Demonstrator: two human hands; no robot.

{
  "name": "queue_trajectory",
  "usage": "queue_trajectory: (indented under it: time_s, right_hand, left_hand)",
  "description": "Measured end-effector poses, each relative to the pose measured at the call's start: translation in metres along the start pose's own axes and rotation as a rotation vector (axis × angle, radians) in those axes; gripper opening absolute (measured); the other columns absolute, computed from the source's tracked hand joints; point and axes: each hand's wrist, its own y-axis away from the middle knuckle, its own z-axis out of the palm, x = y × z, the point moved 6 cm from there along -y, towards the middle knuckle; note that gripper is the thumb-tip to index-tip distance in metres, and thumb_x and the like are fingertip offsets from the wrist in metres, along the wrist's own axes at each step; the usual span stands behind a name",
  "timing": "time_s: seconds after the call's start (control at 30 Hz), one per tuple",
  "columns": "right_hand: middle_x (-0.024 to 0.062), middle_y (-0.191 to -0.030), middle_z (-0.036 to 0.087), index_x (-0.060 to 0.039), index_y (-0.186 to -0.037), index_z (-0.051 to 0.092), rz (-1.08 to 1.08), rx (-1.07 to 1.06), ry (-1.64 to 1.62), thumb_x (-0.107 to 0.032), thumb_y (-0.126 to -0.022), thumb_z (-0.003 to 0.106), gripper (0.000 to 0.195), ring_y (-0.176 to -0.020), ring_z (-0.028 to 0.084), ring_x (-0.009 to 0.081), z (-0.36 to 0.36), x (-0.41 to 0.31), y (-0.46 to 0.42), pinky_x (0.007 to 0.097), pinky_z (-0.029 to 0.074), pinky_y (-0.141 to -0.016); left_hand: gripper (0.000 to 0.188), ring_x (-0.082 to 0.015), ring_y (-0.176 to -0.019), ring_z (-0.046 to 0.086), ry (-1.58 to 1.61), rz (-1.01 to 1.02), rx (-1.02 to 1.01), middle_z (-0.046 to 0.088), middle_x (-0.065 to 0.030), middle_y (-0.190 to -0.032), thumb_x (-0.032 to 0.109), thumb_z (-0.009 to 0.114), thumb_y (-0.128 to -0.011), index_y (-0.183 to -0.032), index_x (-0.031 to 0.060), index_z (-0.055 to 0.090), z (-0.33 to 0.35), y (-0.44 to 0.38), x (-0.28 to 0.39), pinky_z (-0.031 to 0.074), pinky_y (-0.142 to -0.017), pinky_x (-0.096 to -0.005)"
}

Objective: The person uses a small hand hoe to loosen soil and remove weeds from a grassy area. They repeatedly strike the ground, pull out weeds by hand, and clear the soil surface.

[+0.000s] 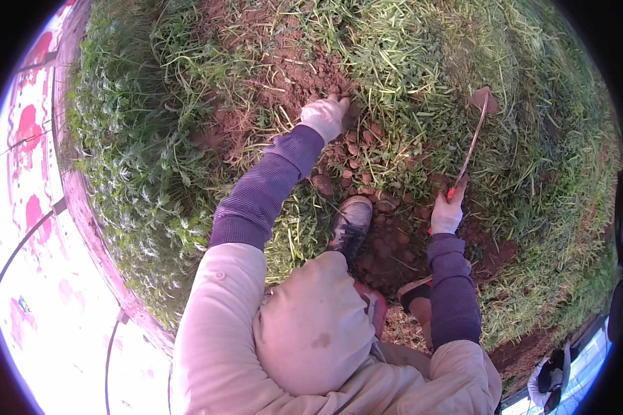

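My left hand (326,115), in a pale glove with soil on its fingertips, reaches down to loose reddish soil (311,78) at the upper middle. Its fingertips are bent against the ground, and whether they grip anything is hidden. Off to the right, my right hand (448,207), gloved too, is closed around the red-marked handle of a long, thin, curved tool (476,129). The tool points up and away, its far end at a flat reddish-brown patch (485,100) in the cut greens; whether that is a blade or soil is unclear.
Leafy green plants (135,155) grow at the left beside a curved border (83,207) and pale, red-patterned sheeting (36,259). Cut stems (405,46) cover ground at the right. A shoe (354,223) rests near clods (389,244). Another person (547,381) is at the lower right edge.
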Motion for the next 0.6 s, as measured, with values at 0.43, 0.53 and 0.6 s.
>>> queue_trajectory:
  time_s: [0.43,0.53,0.6]
  right_hand:
    - [0.0169,-0.121,0.057,-0.028,-0.145,0.017,0.071,-0.038,0.004,-0.014,-0.086,0.056,0.072,-0.092,0.063,0.0277,-0.004,-0.008,0.003,0.0329,0.047,-0.08]
    - [0.0167,-0.118,0.059,-0.0274,-0.145,0.018,0.042,-0.023,-0.026,-0.014,-0.086,0.056,0.071,-0.091,0.063,0.0266,-0.002,0.002,0.001,0.033,0.047,-0.079]
    - [0.0166,-0.117,0.059,-0.0273,-0.145,0.018,0.084,-0.041,0.018,-0.014,-0.086,0.055,0.071,-0.091,0.063,0.0267,-0.004,0.002,-0.002,0.0331,0.047,-0.079]
  left_hand:
    - [0.052,-0.0359,-0.11,0.051,-0.1,-0.313,0.181,0.046,-0.0158,-0.127,0.036,0.066,-0.078,-0.121,0.0126,0.049,-0.008,0.071,-0.092,0.046,-0.089,-0.0425]
    - [0.048,-0.0333,-0.108,0.054,0.078,-0.293,-0.261,0.049,-0.0154,-0.122,0.026,0.066,-0.077,-0.121,0.0126,0.05,0.048,0.09,-0.075,0.048,-0.087,-0.0416]
    - [0.044,-0.0332,-0.106,0.056,0.014,-0.217,-0.39,0.052,-0.0165,-0.114,0.021,0.061,-0.078,-0.12,0.0127,0.051,0.074,0.124,-0.061,0.047,-0.089,-0.0415]
